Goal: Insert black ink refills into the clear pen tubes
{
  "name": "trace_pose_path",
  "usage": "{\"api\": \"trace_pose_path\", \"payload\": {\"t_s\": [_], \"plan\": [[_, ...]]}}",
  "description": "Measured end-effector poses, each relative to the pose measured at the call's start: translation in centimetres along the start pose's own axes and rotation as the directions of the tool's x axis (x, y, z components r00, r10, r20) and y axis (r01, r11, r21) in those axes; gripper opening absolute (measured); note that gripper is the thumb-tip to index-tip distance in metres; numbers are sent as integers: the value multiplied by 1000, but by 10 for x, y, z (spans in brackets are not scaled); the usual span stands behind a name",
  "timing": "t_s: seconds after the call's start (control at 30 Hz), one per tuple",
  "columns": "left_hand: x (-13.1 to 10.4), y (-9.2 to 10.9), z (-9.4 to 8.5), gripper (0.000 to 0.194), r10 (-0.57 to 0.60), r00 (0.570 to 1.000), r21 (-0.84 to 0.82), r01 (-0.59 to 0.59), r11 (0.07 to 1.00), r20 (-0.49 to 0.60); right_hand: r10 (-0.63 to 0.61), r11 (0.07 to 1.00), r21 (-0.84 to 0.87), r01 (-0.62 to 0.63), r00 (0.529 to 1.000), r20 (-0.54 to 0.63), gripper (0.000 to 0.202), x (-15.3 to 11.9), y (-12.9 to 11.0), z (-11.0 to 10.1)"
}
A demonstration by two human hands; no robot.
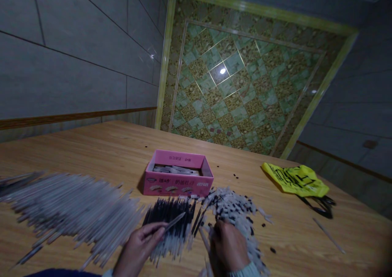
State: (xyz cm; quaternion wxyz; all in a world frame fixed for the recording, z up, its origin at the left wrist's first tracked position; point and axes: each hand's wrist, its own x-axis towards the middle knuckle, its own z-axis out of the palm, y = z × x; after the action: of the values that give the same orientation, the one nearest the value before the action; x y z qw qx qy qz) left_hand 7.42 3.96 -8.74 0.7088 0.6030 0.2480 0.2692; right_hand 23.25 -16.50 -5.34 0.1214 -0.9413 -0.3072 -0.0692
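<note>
My left hand (142,242) pinches a thin translucent pen barrel (175,221) that points up and to the right. Below that barrel lies a bundle of dark refills with pale ends (171,209). My right hand (229,244) is closed, its fingertips down at the left edge of a heap of small clear and black caps (235,205); what they grip is hidden. Pale barrels lie just left of my right hand. A wide pile of clear barrels (70,207) spreads on the left.
An open pink box (177,185) holding pens stands behind the refills on the wooden table (122,146). To the right lie a yellow bag (297,181) with black straps and a single thin stick (329,235). Small black pieces are scattered about.
</note>
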Motion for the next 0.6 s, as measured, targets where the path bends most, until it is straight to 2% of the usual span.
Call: {"api": "trace_pose_path", "payload": {"t_s": [0.1,0.17,0.23,0.33,0.5,0.6], "plan": [[-2,6,1,30,57,996,117,-65,991,70,-28,950,310,47,997,-67,10,1,-12,1],[-3,7,2,29,84,992,190,-102,976,99,-64,813,577,80,997,-49,13,0,-22,4],[-4,7,2,27,111,985,254,-142,957,133,-128,650,753,107,991,-31,20,-1,-31,9],[-6,8,2,26,151,973,325,-201,924,174,-185,531,834,148,981,-56,27,-5,-39,17],[-6,10,1,25,159,967,365,-224,904,201,-69,373,923,95,995,-75,32,-5,-34,28],[-5,8,0,25,155,969,351,-215,912,191,-51,347,932,105,994,-93,33,-3,-29,26]]}}
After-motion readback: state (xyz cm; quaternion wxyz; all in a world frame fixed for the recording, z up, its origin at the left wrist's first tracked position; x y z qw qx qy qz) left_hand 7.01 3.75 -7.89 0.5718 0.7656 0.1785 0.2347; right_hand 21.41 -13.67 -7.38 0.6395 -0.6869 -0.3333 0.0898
